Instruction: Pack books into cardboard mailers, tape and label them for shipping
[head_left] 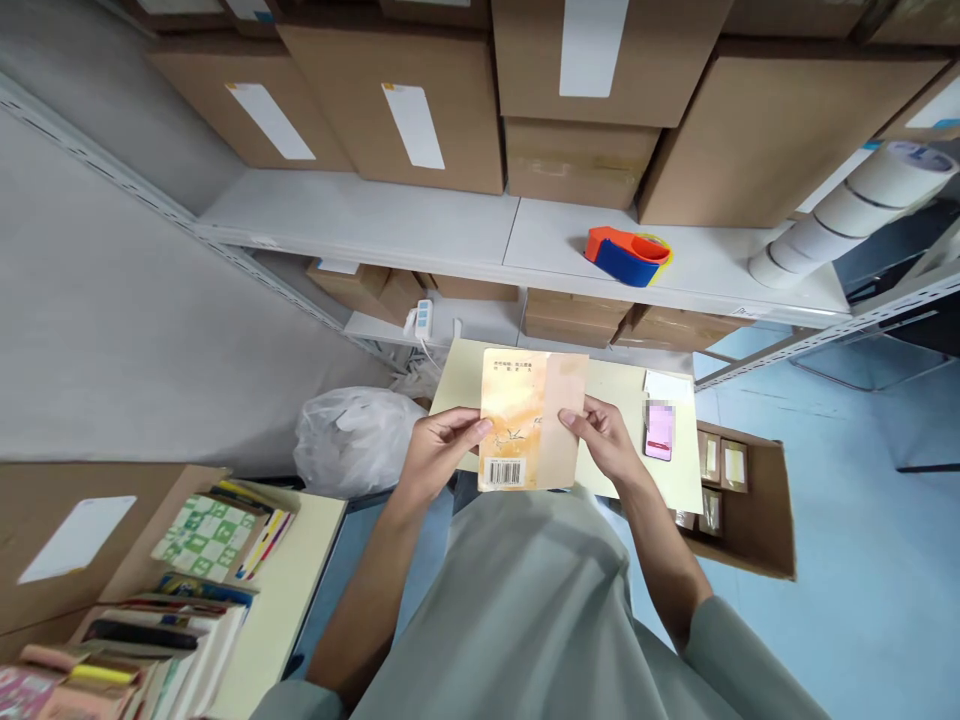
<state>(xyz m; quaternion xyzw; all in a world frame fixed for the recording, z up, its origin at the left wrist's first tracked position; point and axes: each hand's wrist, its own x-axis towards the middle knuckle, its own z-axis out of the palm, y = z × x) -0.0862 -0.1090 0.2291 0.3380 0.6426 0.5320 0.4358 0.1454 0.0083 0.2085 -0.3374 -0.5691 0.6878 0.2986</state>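
Observation:
I hold a thin orange-and-tan book [529, 418] upright in front of me, back cover up, with a barcode near its lower left corner. My left hand [436, 452] grips its left edge, thumb on the cover. My right hand [604, 438] pinches its right edge. The book hovers above a small pale yellow table [622, 400]. A phone [659, 430] with a pink screen lies on that table just right of my right hand.
Stacked books [172, 610] fill an open carton at lower left. A white plastic bag [352, 438] sits on the floor. An open carton [750, 500] stands right of the table. The metal shelf [450, 225] holds brown cartons, an orange-blue tape dispenser [626, 256] and tape rolls [832, 215].

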